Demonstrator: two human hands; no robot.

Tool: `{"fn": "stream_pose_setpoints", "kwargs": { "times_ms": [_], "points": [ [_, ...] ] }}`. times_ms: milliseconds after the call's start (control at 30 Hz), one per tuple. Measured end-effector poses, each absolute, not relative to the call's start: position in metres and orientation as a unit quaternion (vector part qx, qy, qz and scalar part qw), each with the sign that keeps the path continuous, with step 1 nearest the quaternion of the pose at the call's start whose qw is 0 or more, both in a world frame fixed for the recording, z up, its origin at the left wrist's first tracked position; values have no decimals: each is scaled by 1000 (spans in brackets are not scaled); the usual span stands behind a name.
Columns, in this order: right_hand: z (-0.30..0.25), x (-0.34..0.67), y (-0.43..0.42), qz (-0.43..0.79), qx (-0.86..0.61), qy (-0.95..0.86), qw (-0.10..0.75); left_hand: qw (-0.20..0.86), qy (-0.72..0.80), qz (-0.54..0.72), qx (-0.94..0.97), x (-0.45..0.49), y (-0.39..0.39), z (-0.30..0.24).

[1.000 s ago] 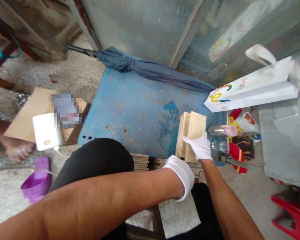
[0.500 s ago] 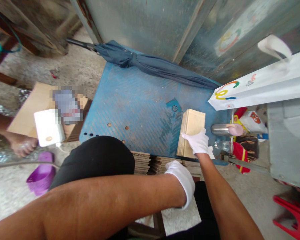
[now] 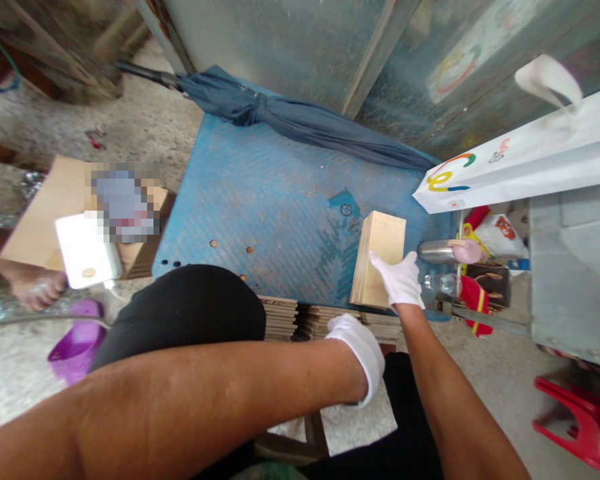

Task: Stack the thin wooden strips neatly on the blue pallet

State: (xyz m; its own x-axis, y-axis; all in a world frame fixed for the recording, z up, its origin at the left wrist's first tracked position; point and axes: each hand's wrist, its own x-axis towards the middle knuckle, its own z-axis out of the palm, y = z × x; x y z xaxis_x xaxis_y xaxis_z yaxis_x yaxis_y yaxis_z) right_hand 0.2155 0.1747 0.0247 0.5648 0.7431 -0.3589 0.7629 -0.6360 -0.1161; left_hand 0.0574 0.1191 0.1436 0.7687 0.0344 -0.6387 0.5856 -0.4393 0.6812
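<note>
Your gloved right hand (image 3: 399, 280) rests flat, fingers spread, on the stack of thin wooden boards (image 3: 379, 257) at the blue table's (image 3: 260, 200) near right corner, squaring it, while your left hand (image 3: 361, 348) curls loosely, holding nothing, by the near edge.

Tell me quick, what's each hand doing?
Left hand: fingers curl down out of sight, cannot tell.
Right hand: open, resting flat on the wooden stack.

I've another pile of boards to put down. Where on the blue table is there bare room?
The blue table is bare from the umbrella down to the knee, left of the board stack under the right hand. Right of the stack is crowded: flask, white bag.
</note>
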Motion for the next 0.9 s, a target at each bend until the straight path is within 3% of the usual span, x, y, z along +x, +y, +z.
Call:
{"fn": "stream_pose_setpoints", "kwargs": {
  "times_ms": [400, 900],
  "points": [
    [-3, 210, 173, -166, 868, 449, 134, 492, 216, -257, 803, 62, 111, 139],
    [-5, 207, 173, -146, 870, 454, 123, 488, 205, -271, 804, 65, 111, 137]
  ]
}}
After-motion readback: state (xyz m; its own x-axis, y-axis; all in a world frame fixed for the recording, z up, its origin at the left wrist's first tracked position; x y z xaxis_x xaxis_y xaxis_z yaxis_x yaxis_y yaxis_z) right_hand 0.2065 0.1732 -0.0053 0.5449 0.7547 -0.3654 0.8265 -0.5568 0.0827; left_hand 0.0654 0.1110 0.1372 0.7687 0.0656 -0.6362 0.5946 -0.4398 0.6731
